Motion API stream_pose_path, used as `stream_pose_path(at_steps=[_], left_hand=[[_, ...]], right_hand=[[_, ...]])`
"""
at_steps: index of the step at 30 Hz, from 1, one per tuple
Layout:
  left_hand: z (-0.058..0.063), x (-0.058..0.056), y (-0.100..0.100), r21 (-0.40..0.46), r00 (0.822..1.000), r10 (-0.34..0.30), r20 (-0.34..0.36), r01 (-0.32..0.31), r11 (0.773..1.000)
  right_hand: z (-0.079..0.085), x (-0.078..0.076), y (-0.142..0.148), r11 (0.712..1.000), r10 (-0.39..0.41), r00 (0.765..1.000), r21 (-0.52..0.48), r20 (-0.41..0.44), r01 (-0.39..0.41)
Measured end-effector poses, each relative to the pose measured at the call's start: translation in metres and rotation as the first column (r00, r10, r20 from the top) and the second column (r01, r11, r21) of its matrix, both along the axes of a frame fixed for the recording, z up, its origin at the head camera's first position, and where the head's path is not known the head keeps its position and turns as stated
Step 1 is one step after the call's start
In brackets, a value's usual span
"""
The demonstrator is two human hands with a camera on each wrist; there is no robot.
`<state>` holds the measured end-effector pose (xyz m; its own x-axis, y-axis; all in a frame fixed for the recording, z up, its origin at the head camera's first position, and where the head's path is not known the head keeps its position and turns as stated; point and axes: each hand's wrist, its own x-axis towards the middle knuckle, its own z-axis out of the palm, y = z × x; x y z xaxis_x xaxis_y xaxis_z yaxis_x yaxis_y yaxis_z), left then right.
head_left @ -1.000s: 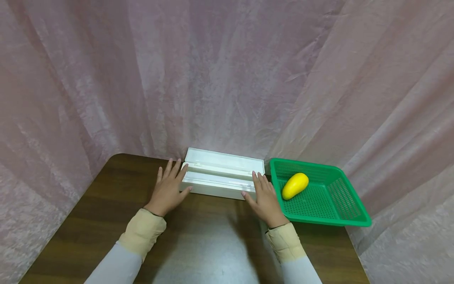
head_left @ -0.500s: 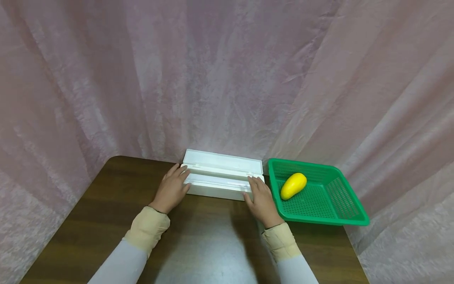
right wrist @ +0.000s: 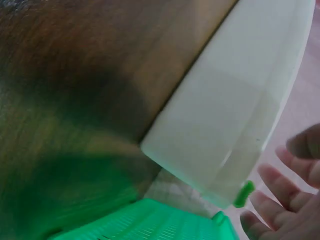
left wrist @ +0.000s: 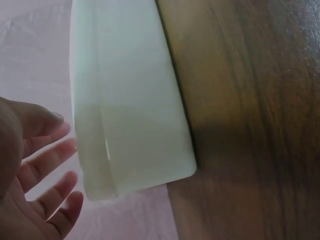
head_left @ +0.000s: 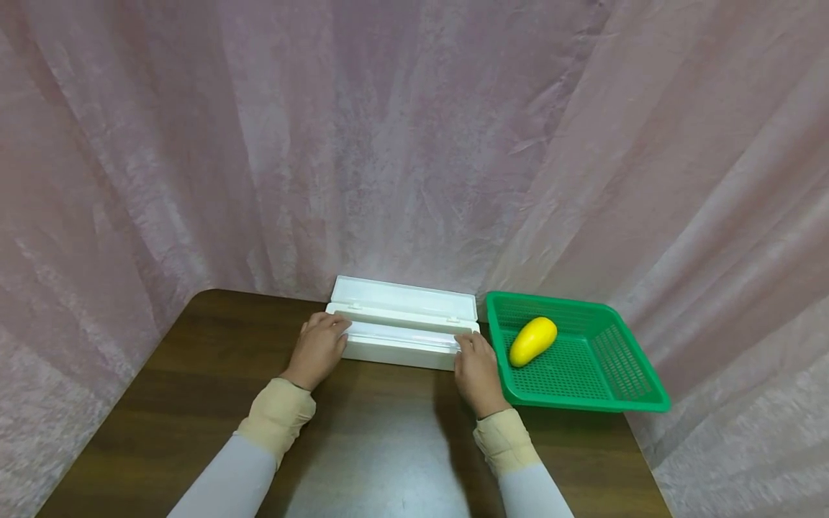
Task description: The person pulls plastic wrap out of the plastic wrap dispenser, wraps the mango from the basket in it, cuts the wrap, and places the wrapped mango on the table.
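A long white box (head_left: 395, 353) stands on the table at the back, its hinged lid (head_left: 403, 297) raised toward the curtain. Inside lies a shiny, pale roll (head_left: 401, 335) that looks like cling film. My left hand (head_left: 317, 350) is over the box's left end, fingertips right at the opening. At the opposite end is my right hand (head_left: 478, 373), fingertips by the end of the roll. In both wrist views the fingers are loosely bent, thumb close to the index finger, beside the box's upper edge; nothing shows between them.
To the right of the box, a green plastic basket (head_left: 637, 410) holds a yellow oval fruit (head_left: 534, 341). Both rest on a dark wooden table (head_left: 129, 439) with a pink curtain (head_left: 401, 144) hanging behind it.
Both hands, spread flat above the box ends at first, have lowered and bent their fingers in toward the roll. The box, basket and yellow fruit stay in place.
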<state>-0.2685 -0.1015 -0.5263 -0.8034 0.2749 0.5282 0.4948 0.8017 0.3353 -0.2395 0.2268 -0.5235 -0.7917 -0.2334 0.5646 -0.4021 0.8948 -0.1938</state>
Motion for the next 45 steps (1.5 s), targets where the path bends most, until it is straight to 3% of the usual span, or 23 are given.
stream_pose_path(at_steps=[8,24,33,38,45], left_hand=[[-0.003,-0.002,0.002,-0.002,1.000,0.010,0.020,-0.010,1.000],[-0.002,-0.005,0.004,-0.017,0.998,0.042,0.043,-0.042,0.999],[0.002,-0.006,0.003,0.041,0.994,0.069,0.090,-0.073,0.997],[0.004,-0.005,0.004,0.058,0.988,0.095,0.125,-0.103,0.993],[0.004,-0.007,0.006,0.077,0.990,0.103,0.091,-0.111,0.991]], right_hand=[[-0.006,-0.003,0.002,0.999,-0.044,0.999,-0.020,0.012,0.045],[-0.004,-0.006,0.005,0.999,-0.049,0.999,-0.024,0.007,0.049],[0.001,-0.011,0.003,0.995,-0.094,0.989,-0.036,0.113,0.098],[0.002,-0.012,0.002,0.991,-0.099,0.986,-0.076,0.134,0.110],[-0.001,-0.018,0.002,0.985,-0.110,0.988,-0.118,0.107,0.122]])
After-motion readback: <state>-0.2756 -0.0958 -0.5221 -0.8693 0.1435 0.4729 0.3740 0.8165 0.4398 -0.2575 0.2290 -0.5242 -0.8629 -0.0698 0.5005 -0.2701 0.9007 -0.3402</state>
